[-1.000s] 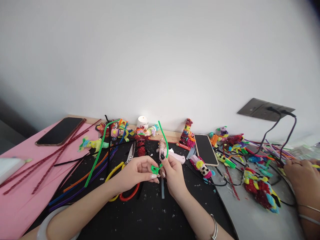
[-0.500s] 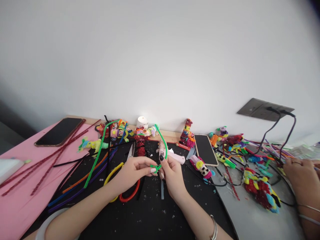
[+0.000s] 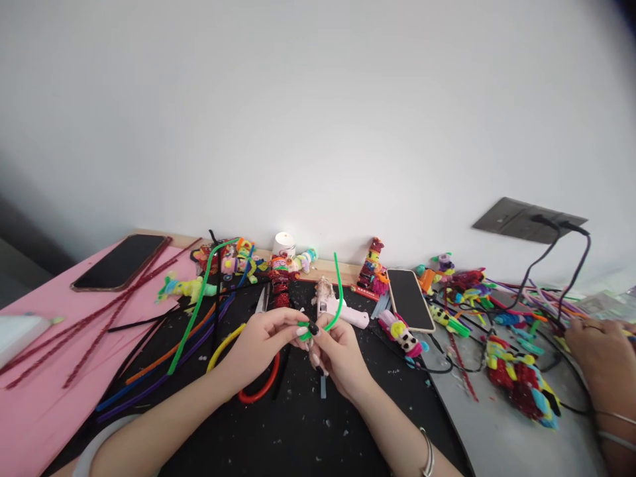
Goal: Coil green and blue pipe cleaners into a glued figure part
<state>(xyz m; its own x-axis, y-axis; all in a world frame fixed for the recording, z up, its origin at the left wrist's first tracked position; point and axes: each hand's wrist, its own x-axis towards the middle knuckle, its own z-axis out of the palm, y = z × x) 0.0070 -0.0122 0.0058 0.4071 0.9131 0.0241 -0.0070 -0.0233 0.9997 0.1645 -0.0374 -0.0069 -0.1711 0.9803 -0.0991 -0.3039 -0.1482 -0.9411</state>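
My left hand [image 3: 265,339] and my right hand [image 3: 334,351] meet above the black mat [image 3: 293,424]. Both pinch a green pipe cleaner [image 3: 336,298] at its lower, coiled end, and the free end curves up and away from me. Orange-handled scissors [image 3: 258,377] lie under my left hand. A white glue gun [image 3: 342,311] rests just behind my fingers. Long pipe cleaners [image 3: 199,311] in green, orange, yellow and purple lie to the left on the mat.
A dark phone [image 3: 119,260] lies on the pink sheet at far left, with red glitter stems [image 3: 84,324] beside it. Another phone [image 3: 408,298] sits right of centre among finished pipe-cleaner figures [image 3: 521,377]. Another person's hand [image 3: 603,354] works at far right, near cables to a wall socket [image 3: 527,218].
The green stem's free end has swung from the left over to the right. My fingers have shifted on the coil, closing tighter together. The other person's hand stays at the right.
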